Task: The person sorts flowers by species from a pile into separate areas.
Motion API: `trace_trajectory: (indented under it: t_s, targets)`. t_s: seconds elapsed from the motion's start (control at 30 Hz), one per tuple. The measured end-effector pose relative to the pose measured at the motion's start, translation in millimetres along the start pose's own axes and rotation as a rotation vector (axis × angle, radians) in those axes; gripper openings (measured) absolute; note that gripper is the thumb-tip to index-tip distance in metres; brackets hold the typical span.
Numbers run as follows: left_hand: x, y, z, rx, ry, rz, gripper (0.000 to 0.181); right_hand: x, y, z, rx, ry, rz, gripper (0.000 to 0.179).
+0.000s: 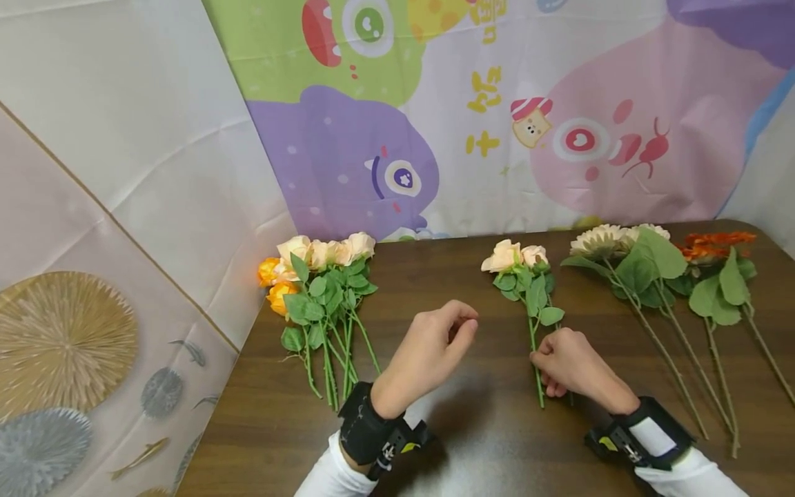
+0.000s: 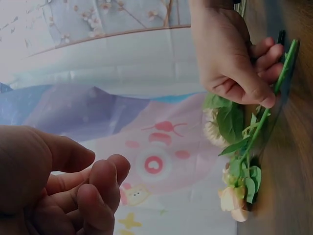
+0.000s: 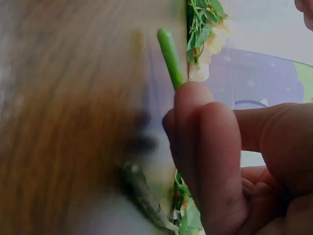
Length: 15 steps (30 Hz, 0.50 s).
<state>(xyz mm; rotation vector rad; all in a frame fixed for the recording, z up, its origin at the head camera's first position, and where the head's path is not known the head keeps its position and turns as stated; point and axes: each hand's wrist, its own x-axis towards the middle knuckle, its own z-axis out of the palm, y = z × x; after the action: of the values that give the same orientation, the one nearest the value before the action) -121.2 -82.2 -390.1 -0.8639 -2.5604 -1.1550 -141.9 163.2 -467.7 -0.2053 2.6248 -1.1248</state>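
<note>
My right hand (image 1: 577,366) pinches the green stem (image 1: 533,345) of a peach rose (image 1: 502,257) near its lower end, low over the wooden table. A second peach rose (image 1: 535,255) lies right beside it, its stem partly hidden behind the hand. In the right wrist view the cut end of the pinched stem (image 3: 170,56) sticks out past the fingers, and a darker stem (image 3: 144,196) lies blurred on the tabletop. Left of these roses, my left hand (image 1: 428,348) hovers over the table, fingers loosely bent and holding nothing.
A bunch of peach roses (image 1: 326,255) and orange roses (image 1: 279,298) lies at the table's left. Toward the right lie cream flowers (image 1: 599,241) and orange-red flowers (image 1: 714,248) on long stems. A cartoon-printed cloth (image 1: 459,186) hangs behind the table (image 1: 435,290).
</note>
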Motion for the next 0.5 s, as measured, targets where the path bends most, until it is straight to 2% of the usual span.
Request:
trace_trajectory:
  t_s: [0.1,0.3,0.4,0.5]
  targets:
    - [-0.1,0.1,-1.4,0.017,-0.002,-0.004,0.013,1.2,0.1,-0.3,-0.015,-0.022,0.034,0.034]
    - [1.2,-4.3,-9.9,0.049,0.011,-0.031,0.013,0.9,1.0,-3.0,-0.063,-0.018,0.022,0.036]
    - [1.7,-9.9,-20.3,0.09,0.042,-0.065,0.013,-1.1,-0.7,-6.8,-0.087,-0.007,0.006,0.037]
    - [1.8,-19.6,-35.3,0.167,0.092,-0.121,0.014,-4.4,-4.3,-13.1,-0.115,0.015,-0.011,0.037]
